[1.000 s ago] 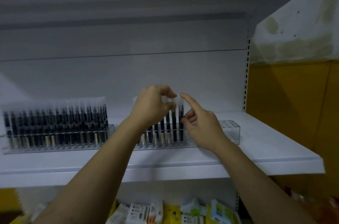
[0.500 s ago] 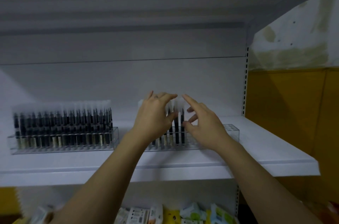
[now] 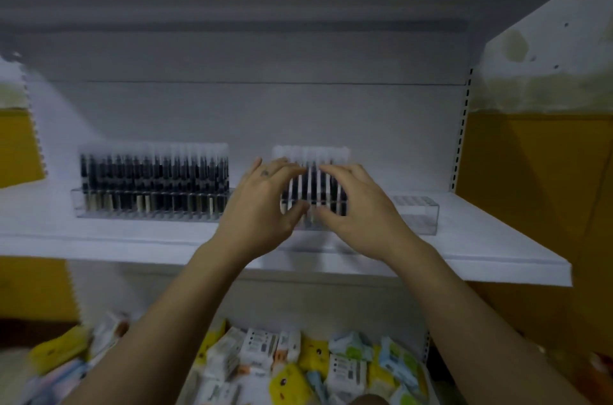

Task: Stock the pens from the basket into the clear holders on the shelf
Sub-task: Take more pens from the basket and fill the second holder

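Two hands, left hand (image 3: 262, 205) and right hand (image 3: 358, 205), spread loose fingers, gripping nothing, before slim dark pens (image 3: 313, 182) upright in a clear rectangular holder (image 3: 416, 215); its right-end slots stand open, set back from the edge of the smooth white shelf (image 3: 481, 245).

You are not getting any readable text at this moment. The white packets (image 3: 257, 346) lying below the shelf (image 3: 497, 255) are showing dark barcode-like printed blocks, but they are blurring too much for you to make out a single letter or number. The pens (image 3: 152, 175) in their clear holders (image 3: 416, 215) are showing you no legible marking either.
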